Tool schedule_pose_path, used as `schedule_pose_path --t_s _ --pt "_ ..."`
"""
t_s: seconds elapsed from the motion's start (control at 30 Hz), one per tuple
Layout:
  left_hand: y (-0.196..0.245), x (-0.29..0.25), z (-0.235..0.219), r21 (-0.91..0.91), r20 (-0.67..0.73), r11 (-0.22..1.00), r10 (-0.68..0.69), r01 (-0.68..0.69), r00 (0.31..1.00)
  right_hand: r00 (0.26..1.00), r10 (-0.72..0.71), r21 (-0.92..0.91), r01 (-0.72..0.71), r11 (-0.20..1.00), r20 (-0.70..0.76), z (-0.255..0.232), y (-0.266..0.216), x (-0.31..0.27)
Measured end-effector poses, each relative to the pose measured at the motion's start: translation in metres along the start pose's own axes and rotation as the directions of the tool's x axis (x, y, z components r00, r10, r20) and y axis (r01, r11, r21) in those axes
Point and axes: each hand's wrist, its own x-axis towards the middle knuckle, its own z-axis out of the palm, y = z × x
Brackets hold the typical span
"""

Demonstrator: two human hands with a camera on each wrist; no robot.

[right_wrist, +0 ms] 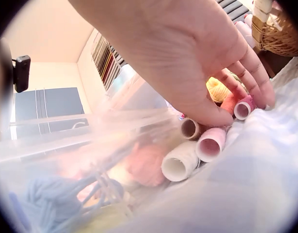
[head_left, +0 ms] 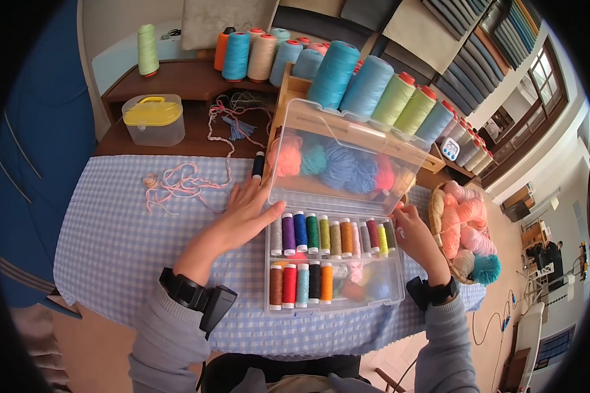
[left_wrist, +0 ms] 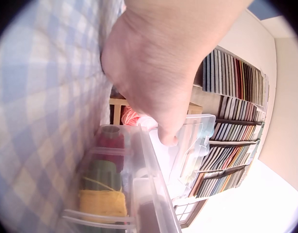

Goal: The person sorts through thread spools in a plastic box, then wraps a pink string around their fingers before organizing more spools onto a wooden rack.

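A clear plastic box [head_left: 335,309] stands with its lid [head_left: 347,157] raised, holding rows of thread spools such as a purple one [head_left: 288,234] and an orange one [head_left: 326,283]. My left hand [head_left: 237,219] lies spread on the cloth at the box's left side, thumb by its edge, fingertips close to a black spool [head_left: 258,164]. At the box's right side, my right hand [head_left: 421,240] bends down; in the right wrist view its thumb and fingers grip a dark pink spool [right_wrist: 243,108]. White [right_wrist: 180,162], pink [right_wrist: 211,144] and brown [right_wrist: 190,128] spools lie beside it.
Behind the lid, a wooden rack [head_left: 295,85] carries large thread cones. A yarn basket [head_left: 438,226] sits on the right. Braided yarn [head_left: 183,182] lies on the checked cloth [head_left: 105,216] at left, below a yellow-lidded tub [head_left: 154,131].
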Motion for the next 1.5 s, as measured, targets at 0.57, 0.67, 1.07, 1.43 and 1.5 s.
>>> schedule_pose_path --t_s 0.57,0.67,1.07,1.43,1.5 --pt "0.004 -0.003 -0.004 -0.030 0.018 0.997 -0.077 0.078 0.997 1.000 0.005 0.006 -0.005 1.000 -0.019 0.006 0.014 0.002" --pt "0.000 -0.001 -0.001 -0.012 -0.002 0.999 -0.040 0.040 0.999 0.997 -0.023 -0.006 0.022 1.000 -0.076 0.017 0.025 0.004" --pt "-0.001 -0.002 -0.001 0.015 0.016 0.999 -0.039 0.039 0.999 0.975 0.150 -0.006 -0.153 0.988 -0.167 -0.006 -0.004 0.002" --pt "0.000 0.000 0.001 0.043 -0.015 0.999 -0.019 0.020 1.000 0.990 0.044 0.262 -0.007 0.965 -0.136 -0.038 -0.116 -0.024" --pt "-0.003 0.000 0.002 0.040 -0.014 0.999 -0.015 0.015 1.000 0.998 0.043 0.320 -0.029 0.947 -0.037 -0.030 -0.131 -0.031"
